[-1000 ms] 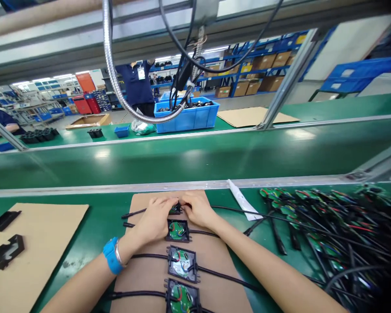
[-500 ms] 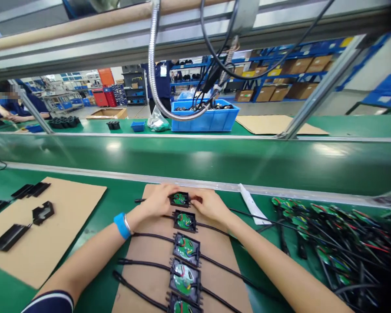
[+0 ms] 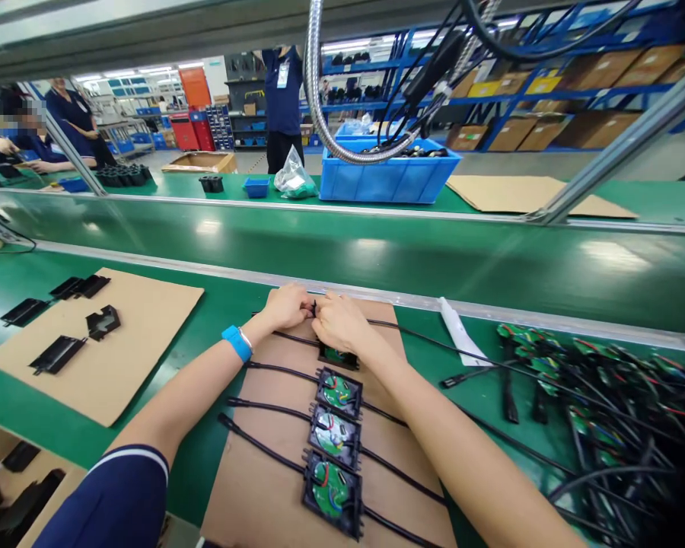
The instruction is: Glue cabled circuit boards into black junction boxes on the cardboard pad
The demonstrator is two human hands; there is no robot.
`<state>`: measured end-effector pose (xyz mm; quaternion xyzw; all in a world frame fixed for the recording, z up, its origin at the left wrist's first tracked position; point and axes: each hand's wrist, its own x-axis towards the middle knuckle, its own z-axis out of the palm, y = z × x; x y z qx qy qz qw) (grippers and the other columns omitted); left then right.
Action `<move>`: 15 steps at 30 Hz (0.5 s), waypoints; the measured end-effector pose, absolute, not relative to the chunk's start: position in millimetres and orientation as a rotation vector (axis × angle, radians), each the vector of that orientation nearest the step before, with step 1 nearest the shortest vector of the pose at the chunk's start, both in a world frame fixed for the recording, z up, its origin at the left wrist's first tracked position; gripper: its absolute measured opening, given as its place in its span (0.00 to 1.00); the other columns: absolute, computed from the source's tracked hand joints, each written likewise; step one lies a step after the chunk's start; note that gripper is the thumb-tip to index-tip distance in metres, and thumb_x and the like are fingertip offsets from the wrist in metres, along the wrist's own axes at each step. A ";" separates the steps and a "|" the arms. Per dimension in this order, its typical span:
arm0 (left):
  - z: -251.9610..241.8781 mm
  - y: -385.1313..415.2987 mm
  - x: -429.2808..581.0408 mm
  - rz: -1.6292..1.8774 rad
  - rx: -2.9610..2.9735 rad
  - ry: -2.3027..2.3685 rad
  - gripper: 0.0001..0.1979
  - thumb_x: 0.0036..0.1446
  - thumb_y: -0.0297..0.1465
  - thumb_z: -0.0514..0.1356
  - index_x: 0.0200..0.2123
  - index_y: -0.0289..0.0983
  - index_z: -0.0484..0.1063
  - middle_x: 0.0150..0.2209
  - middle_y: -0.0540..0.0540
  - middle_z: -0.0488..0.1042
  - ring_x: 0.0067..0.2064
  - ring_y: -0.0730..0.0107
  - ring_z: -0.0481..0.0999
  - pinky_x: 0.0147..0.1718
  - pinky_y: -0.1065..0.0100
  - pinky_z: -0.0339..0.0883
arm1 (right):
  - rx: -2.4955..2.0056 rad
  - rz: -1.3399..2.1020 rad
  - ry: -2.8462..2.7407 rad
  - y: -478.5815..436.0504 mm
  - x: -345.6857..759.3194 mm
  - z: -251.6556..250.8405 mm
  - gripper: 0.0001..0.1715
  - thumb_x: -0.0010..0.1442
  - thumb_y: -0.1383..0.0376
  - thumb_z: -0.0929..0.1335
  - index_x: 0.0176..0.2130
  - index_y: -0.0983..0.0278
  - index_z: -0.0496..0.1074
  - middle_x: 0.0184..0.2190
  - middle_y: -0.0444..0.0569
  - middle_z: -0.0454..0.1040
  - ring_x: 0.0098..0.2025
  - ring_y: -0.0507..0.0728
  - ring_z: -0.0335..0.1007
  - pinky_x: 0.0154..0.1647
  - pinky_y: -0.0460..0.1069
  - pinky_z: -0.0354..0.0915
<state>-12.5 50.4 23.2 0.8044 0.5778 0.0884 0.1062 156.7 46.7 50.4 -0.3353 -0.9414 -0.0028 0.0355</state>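
Observation:
At the far end of a cardboard sheet (image 3: 274, 472), my left hand (image 3: 287, 307) and my right hand (image 3: 338, 323) meet with fingers bent around a small black housing (image 3: 313, 308), mostly hidden by them. My right hand also covers part of another housing (image 3: 338, 355) just nearer. Below it, several open black housings with green circuit boards lie in a column, among them one in the middle (image 3: 335, 434) and the nearest (image 3: 332, 491). Black cables run out from both sides of each.
On the right lie a white tube (image 3: 461, 332) and a pile of wired green boards (image 3: 599, 411). Black covers rest on the left cardboard (image 3: 131, 342). A blue bin (image 3: 385, 179) stands behind the metal rail. A person (image 3: 284, 91) stands beyond; others are at far left.
The view has shifted, bringing in a box at lower left. My hands have come closer together over the farthest housing, which they now mostly cover.

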 end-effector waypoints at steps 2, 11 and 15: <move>25.8 47.5 -8.8 0.249 2.398 1.738 0.09 0.59 0.33 0.59 0.33 0.32 0.72 0.39 0.43 0.72 0.47 0.62 0.69 0.48 0.56 0.62 | -1.049 -0.035 -2.893 49.1 151.4 51.2 0.13 0.62 0.64 0.62 0.32 0.69 0.72 0.38 0.54 0.71 0.48 0.60 0.61 0.49 0.56 0.56; 61.5 -73.4 -15.6 0.402 2.545 1.844 0.21 0.59 0.30 0.56 0.55 0.30 0.65 0.56 0.35 0.65 0.56 0.57 0.64 0.55 0.56 0.59 | -1.006 -0.165 -2.653 -44.6 228.7 74.0 0.24 0.65 0.61 0.58 0.55 0.69 0.67 0.50 0.61 0.68 0.51 0.64 0.60 0.49 0.59 0.57; 44.0 -196.8 -31.6 0.560 2.521 1.928 0.27 0.61 0.32 0.52 0.63 0.38 0.54 0.65 0.40 0.51 0.65 0.55 0.50 0.60 0.54 0.52 | -0.720 -0.237 -2.503 -124.9 345.7 42.8 0.29 0.55 0.64 0.66 0.56 0.64 0.66 0.48 0.58 0.70 0.48 0.62 0.64 0.49 0.56 0.61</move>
